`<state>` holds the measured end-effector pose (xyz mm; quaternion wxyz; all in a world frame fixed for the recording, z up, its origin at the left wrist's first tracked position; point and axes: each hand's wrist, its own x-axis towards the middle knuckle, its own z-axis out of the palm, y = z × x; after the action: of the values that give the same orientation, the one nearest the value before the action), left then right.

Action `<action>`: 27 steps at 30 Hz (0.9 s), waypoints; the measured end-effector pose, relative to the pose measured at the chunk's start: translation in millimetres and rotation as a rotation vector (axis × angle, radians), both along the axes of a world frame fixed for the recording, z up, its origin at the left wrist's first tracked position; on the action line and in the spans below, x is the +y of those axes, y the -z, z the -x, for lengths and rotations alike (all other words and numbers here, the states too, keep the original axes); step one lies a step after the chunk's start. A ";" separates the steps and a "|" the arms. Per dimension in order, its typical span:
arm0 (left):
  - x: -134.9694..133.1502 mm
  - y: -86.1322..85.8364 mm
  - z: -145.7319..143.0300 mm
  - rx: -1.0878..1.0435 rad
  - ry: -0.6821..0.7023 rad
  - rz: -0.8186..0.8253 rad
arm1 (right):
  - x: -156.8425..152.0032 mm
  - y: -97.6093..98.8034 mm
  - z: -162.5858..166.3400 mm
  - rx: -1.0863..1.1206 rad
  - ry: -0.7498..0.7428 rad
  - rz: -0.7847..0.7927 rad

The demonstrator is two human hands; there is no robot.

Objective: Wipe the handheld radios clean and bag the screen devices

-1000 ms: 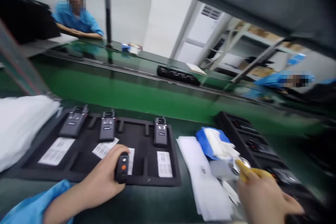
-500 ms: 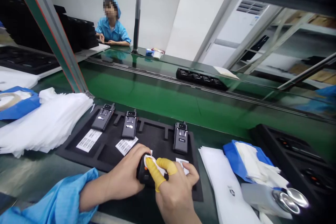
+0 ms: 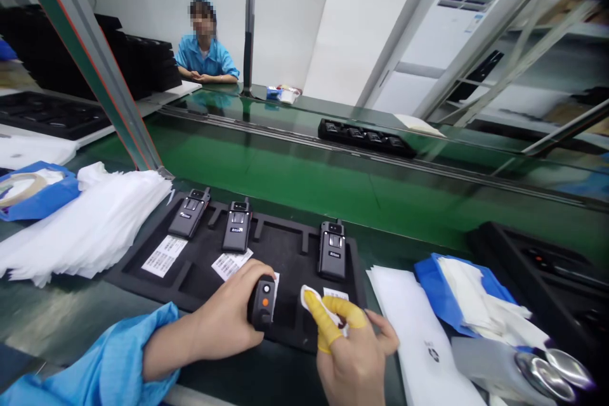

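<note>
One "Riton" radio (image 3: 332, 257) beyond left hand (image 3: 223, 323)

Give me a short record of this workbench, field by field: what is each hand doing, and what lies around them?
Left hand: grips a small black device with an orange button, at the tray's front edge
Right hand: yellow finger covers, pinches a white wipe
Tray: black, holds three more devices and printed labels
Left of tray: pile of white sheets
Behind: green belt, a co-worker seated
</note>
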<state>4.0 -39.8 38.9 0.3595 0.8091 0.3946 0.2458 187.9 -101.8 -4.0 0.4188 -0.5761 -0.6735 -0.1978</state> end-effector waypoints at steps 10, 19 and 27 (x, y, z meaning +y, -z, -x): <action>91.3 -15.1 -55.5 0.463 -0.200 -0.032 | 8.1 57.0 -31.9 -0.113 0.064 -0.116; 101.3 -4.6 -54.8 0.636 -0.358 -0.177 | 15.1 73.9 -39.0 -0.126 0.066 -0.271; 110.5 4.2 1.4 0.714 -0.520 -0.144 | 13.4 78.5 -44.9 -0.204 0.055 -0.208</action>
<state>2.6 70.7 34.7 0.0701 0.7401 0.6661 0.0602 232.8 -88.4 -82.5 0.4001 -0.5246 -0.6725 -0.3354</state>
